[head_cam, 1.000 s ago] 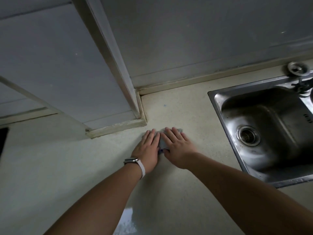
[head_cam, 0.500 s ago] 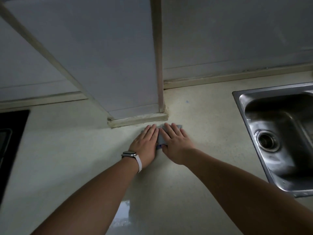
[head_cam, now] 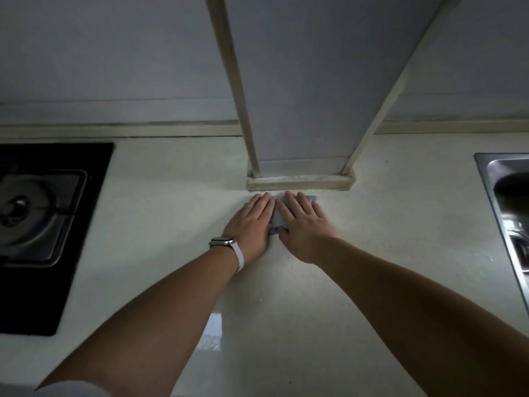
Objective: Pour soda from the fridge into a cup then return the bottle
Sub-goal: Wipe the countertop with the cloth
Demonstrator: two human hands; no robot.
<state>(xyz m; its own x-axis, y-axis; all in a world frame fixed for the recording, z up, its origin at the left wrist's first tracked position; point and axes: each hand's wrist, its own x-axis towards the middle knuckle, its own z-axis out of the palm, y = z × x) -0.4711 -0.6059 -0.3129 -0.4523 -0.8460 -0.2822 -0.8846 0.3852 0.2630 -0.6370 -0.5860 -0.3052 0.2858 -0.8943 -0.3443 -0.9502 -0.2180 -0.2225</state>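
Hands flat on desk: left hand and right hand side by side, fingers spread, pressing a blue-grey card. Grip holds nothing. Soda bottle, cup unseen. Stove left, sink right.

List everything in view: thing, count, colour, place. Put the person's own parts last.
countertop: one, pale cream, fills the lower frame.
gas stove: one, black with a metal burner, set in the counter at the left edge.
sink: one, stainless steel, at the right edge, partly cut off.
wall column: one, grey with cream trim, juts onto the counter at centre back.
flat grey-blue thing: one, under both hands in front of the column; cannot tell what it is.
watch: one, white strap, on the left wrist.
left hand: flat, palm down.
right hand: flat, palm down, beside the left.
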